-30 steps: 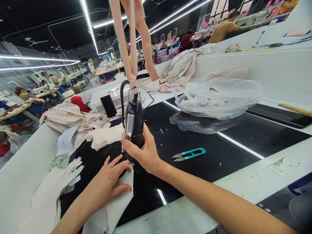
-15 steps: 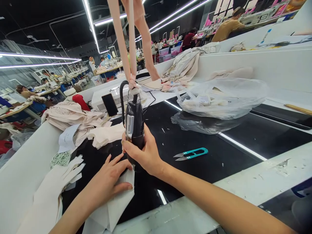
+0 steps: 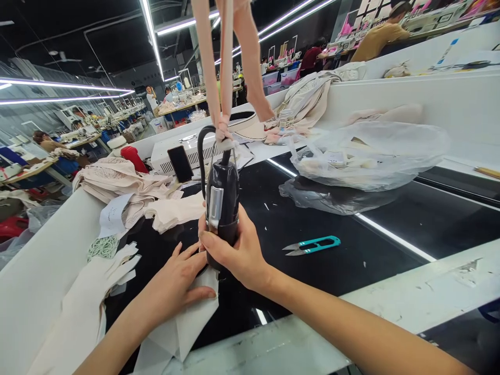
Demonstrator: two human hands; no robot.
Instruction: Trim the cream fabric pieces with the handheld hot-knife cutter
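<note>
My right hand (image 3: 236, 255) is wrapped around a black corded handheld power tool (image 3: 222, 195) with a silver plate on its side. The tool stands nearly upright, tied at its top to peach fabric strips (image 3: 225, 78) that hang from above. Its lower end meets the edge of a pale fabric piece (image 3: 195, 325); the exact contact is hidden by my fingers. My left hand (image 3: 183, 281) lies flat on that fabric, fingers spread, close beside the tool's tip. Teal thread snips (image 3: 312, 246) rest on the glossy black tabletop (image 3: 258, 239) to the right.
Left lie stacked pale fabric pieces (image 3: 84, 297), green elastic loops (image 3: 102, 248) and a paper label (image 3: 113, 214). A phone (image 3: 180, 163) leans against a white vented box (image 3: 160, 152). A clear plastic bag (image 3: 375, 161) sits back right. White walls edge the table; people sew beyond.
The whole view has shifted slightly to the right. The tool leans a little differently in my right hand, while my left hand keeps its place on the fabric.
</note>
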